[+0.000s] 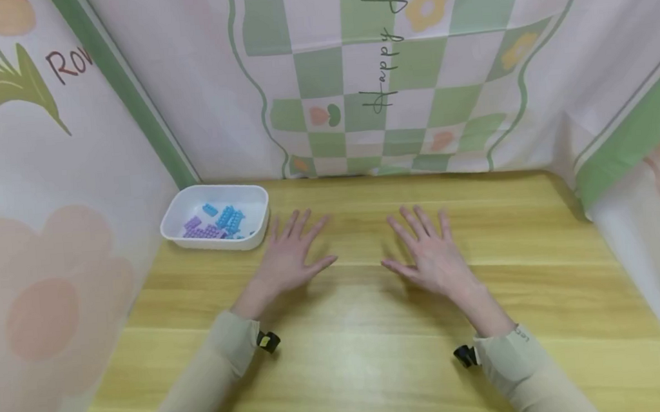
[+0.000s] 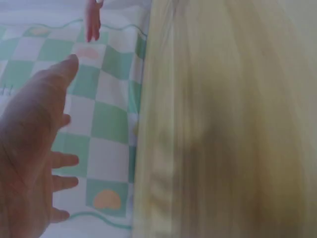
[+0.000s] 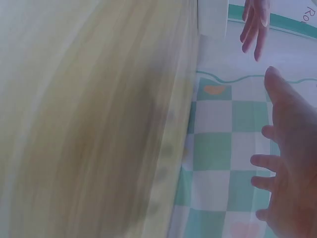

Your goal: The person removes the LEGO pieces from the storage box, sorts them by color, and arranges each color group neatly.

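Note:
Both hands hover palm down over the wooden table (image 1: 340, 334), fingers spread and straight, holding nothing. My left hand (image 1: 289, 258) is just right of a white plastic tub (image 1: 216, 242) at the back left. Inside the tub lie purple building bricks (image 1: 206, 232) and blue building bricks (image 1: 229, 219). My right hand (image 1: 432, 259) is over the right-middle of the table, its thumb pointing toward the left one. In the left wrist view the left hand (image 2: 29, 139) shows a gap above the tabletop; the right wrist view shows the right hand (image 3: 292, 158) likewise raised.
A curtain with a green checked print (image 1: 365, 67) hangs along the table's back edge. More printed cloth (image 1: 49, 254) closes off the left side, and another curtain (image 1: 645, 142) the right. A small black camera sits at each wrist, such as the left one (image 1: 268, 341).

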Demonstrator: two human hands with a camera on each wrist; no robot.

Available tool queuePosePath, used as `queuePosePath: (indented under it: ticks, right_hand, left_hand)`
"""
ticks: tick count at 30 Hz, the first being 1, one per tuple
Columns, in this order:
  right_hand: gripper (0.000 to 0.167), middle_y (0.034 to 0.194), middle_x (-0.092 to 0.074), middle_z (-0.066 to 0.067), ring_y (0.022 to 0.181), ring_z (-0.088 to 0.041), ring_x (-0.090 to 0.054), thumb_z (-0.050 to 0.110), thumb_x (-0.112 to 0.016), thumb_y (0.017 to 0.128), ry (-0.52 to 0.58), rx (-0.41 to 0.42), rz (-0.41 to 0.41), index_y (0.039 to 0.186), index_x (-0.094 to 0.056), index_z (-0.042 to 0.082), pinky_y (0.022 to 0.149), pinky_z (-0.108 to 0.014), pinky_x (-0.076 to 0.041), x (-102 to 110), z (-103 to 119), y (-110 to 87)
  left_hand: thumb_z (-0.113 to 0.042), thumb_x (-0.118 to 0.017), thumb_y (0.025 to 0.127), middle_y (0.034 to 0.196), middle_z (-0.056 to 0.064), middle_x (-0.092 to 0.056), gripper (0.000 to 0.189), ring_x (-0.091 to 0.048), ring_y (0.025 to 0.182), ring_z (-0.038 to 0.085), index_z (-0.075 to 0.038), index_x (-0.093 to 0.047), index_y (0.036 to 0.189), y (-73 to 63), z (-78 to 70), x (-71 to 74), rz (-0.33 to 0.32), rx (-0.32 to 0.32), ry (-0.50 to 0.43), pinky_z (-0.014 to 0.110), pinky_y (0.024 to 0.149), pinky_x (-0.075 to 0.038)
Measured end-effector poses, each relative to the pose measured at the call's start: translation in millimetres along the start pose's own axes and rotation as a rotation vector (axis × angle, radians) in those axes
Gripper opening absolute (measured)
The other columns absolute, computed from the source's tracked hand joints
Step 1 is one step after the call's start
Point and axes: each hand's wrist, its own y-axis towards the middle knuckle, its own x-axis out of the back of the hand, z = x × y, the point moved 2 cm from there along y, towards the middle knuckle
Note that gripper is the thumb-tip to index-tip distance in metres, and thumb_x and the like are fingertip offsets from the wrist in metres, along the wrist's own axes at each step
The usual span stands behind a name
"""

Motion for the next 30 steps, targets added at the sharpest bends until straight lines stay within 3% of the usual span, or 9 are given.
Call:
queuePosePath:
  ticks: [7, 11, 15, 20, 23, 27, 30]
  right_hand:
    - [0.097, 0.176, -0.035, -0.026, 0.162, -0.051, -0.034, 0.056, -0.074, 0.098, 0.076, 0.051, -0.032, 0.173, -0.031, 0.011, 0.133, -0.077, -0.02, -9, 8, -6.4]
    - [0.099, 0.172, -0.039, -0.029, 0.159, -0.051, -0.039, 0.052, -0.077, 0.097, 0.136, 0.102, -0.056, 0.172, -0.031, 0.007, 0.132, -0.077, -0.026, -14, 13, -10.4]
    - [0.099, 0.172, -0.04, -0.028, 0.159, -0.05, -0.04, 0.048, -0.079, 0.097, 0.179, 0.134, -0.06, 0.172, -0.031, 0.006, 0.13, -0.076, -0.03, -16, 18, -14.7]
    - [0.098, 0.172, -0.04, -0.027, 0.159, -0.049, -0.04, 0.052, -0.075, 0.1, 0.212, 0.184, -0.046, 0.174, -0.028, 0.008, 0.13, -0.074, -0.032, -20, 29, -18.6]
    - [0.095, 0.172, -0.041, -0.026, 0.158, -0.049, -0.042, 0.062, -0.065, 0.105, 0.216, 0.23, -0.054, 0.174, -0.028, 0.009, 0.13, -0.073, -0.034, -22, 37, -20.9]
    - [0.095, 0.17, -0.044, -0.027, 0.155, -0.049, -0.047, 0.073, -0.051, 0.107, 0.225, 0.273, -0.081, 0.173, -0.03, 0.009, 0.128, -0.073, -0.038, -24, 47, -23.4]
    - [0.095, 0.171, -0.044, -0.026, 0.155, -0.048, -0.047, 0.074, -0.05, 0.107, 0.25, 0.28, -0.081, 0.173, -0.03, 0.009, 0.128, -0.073, -0.038, -24, 52, -24.5]
  left_hand:
    - [-0.064, -0.055, 0.107, 0.182, 0.02, -0.025, 0.087, -0.026, 0.168, 0.047, -0.025, -0.021, 0.177, -20.7, 40.4, 8.9, -0.102, 0.025, -0.074, 0.073, 0.137, -0.015]
    - [-0.062, -0.057, 0.107, 0.178, 0.025, -0.032, 0.088, -0.031, 0.165, 0.049, -0.022, -0.023, 0.177, -38.3, 75.8, 19.0, -0.177, 0.079, -0.069, 0.075, 0.134, -0.022]
    - [-0.057, -0.063, 0.104, 0.175, 0.029, -0.035, 0.089, -0.033, 0.162, 0.053, -0.017, -0.027, 0.175, -55.7, 114.1, 31.6, -0.23, 0.159, -0.049, 0.076, 0.134, -0.022]
    - [-0.058, -0.061, 0.106, 0.174, 0.036, -0.03, 0.093, -0.029, 0.161, 0.059, -0.01, -0.023, 0.175, -76.8, 154.7, 46.4, -0.218, 0.292, -0.048, 0.079, 0.133, -0.017]
    - [-0.066, -0.053, 0.107, 0.173, 0.039, -0.026, 0.097, -0.026, 0.16, 0.062, -0.006, -0.018, 0.176, -86.3, 172.9, 52.5, -0.193, 0.354, -0.044, 0.081, 0.132, -0.016]
    - [-0.069, -0.049, 0.108, 0.172, 0.044, -0.023, 0.101, -0.024, 0.159, 0.065, -0.003, -0.014, 0.175, -93.2, 190.5, 58.0, -0.164, 0.403, -0.053, 0.081, 0.131, -0.016]
    - [-0.071, -0.05, 0.107, 0.172, 0.045, -0.021, 0.106, -0.023, 0.159, 0.065, -0.002, -0.01, 0.176, -94.9, 201.4, 58.4, -0.151, 0.429, -0.068, 0.08, 0.132, -0.015]
